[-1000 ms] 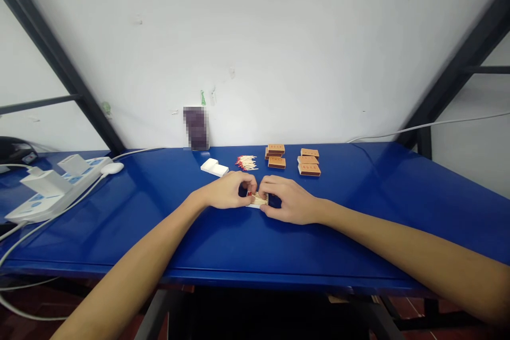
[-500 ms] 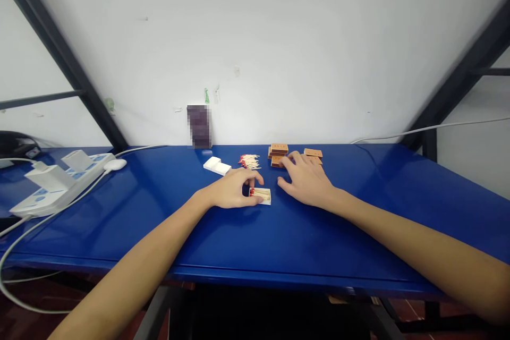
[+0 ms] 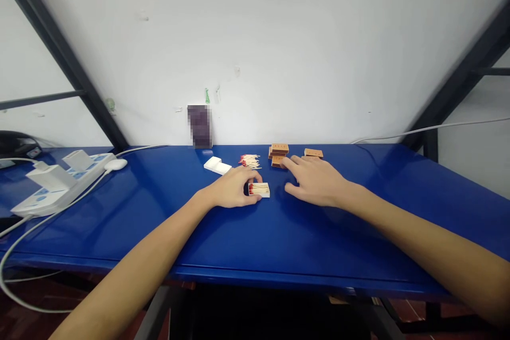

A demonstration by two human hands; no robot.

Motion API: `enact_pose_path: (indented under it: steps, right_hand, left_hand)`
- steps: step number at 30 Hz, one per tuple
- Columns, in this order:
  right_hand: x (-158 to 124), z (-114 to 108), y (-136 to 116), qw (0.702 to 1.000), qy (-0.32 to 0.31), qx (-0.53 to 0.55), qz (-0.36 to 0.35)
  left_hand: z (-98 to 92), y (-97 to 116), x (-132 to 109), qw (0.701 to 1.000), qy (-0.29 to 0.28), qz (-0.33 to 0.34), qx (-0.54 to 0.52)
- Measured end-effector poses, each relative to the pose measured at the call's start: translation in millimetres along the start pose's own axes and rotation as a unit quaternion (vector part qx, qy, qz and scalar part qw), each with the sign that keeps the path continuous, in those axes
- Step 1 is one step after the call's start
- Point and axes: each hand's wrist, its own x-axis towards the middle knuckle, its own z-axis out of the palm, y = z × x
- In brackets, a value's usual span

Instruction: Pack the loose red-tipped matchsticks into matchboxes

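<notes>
My left hand [image 3: 230, 189] grips a small white matchbox tray [image 3: 265, 196] between thumb and fingers on the blue table. Red-headed matches lie lengthwise inside it. To the right, my right hand [image 3: 316, 180] is held over the table with thumb and fingers apart, and nothing shows in it. Its fingertips are by a stack of orange matchbox sleeves [image 3: 279, 149], overlapping the lower one in view. More orange sleeves [image 3: 313, 153] lie just behind that hand, partly hidden. Beyond the held tray is a loose pile of matches [image 3: 250, 161]. Other white trays [image 3: 215, 163] lie left of the pile.
A white power strip [image 3: 64, 191] with plugs and cables lies at the left. A dark pixelated upright object [image 3: 200, 126] leans on the white wall [image 3: 295, 53]. Dark metal frame bars stand on both sides. The blue table's [image 3: 279, 271] front edge runs below my forearms.
My right hand has moved slightly right, away from the tray. My left thumb has shifted from over the matches to the tray's near side, and the tray has moved slightly back.
</notes>
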Motion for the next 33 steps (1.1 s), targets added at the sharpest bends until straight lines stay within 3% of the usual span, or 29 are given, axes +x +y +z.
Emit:
enact_pose_path:
  steps: [4, 8, 10, 13, 16, 20, 24, 30, 33]
  right_hand:
    - [-6.1, -2.0, 10.5, 0.994, -0.073, 0.066, -0.05]
    - [-5.5, -0.3, 6.2, 0.97, -0.077, 0.208, -0.099]
    - [-4.1, -1.9, 4.5, 0.965, -0.059, 0.226, -0.12]
    - [-1.4, -6.4, 10.8, 0.982, -0.012, 0.147, -0.114]
    - [1.1, -9.2, 24.7, 0.997, 0.023, 0.042, -0.055]
    - [1.5, -7.8, 38.0, 0.999, -0.042, -0.017, 0.013]
    - [-0.5, -4.7, 38.0, 0.993, -0.113, -0.01, 0.026]
    - [1.2, 2.4, 38.8, 0.993, -0.066, -0.052, 0.084]
    - [2.2, 4.1, 38.7, 0.991, -0.087, -0.088, 0.057]
  left_hand:
    - [1.0, -1.0, 0.2, 1.0, 0.008, -0.011, 0.017]
    - [3.3, -1.6, 0.9, 1.0, 0.015, -0.002, 0.008]
    - [4.5, -2.2, 1.4, 1.0, 0.022, 0.006, 0.003]
    - [5.7, -2.2, 2.2, 1.0, 0.026, 0.006, 0.003]
    - [6.3, -1.4, 2.7, 1.0, 0.021, 0.004, 0.008]
    - [6.4, -0.9, 2.4, 1.0, 0.012, 0.002, 0.02]
    - [5.4, -0.9, 1.5, 0.999, 0.009, 0.002, 0.031]
    - [4.6, -1.0, 1.2, 0.999, 0.01, 0.008, 0.041]
    - [4.1, -1.0, 0.8, 0.999, 0.011, 0.006, 0.044]
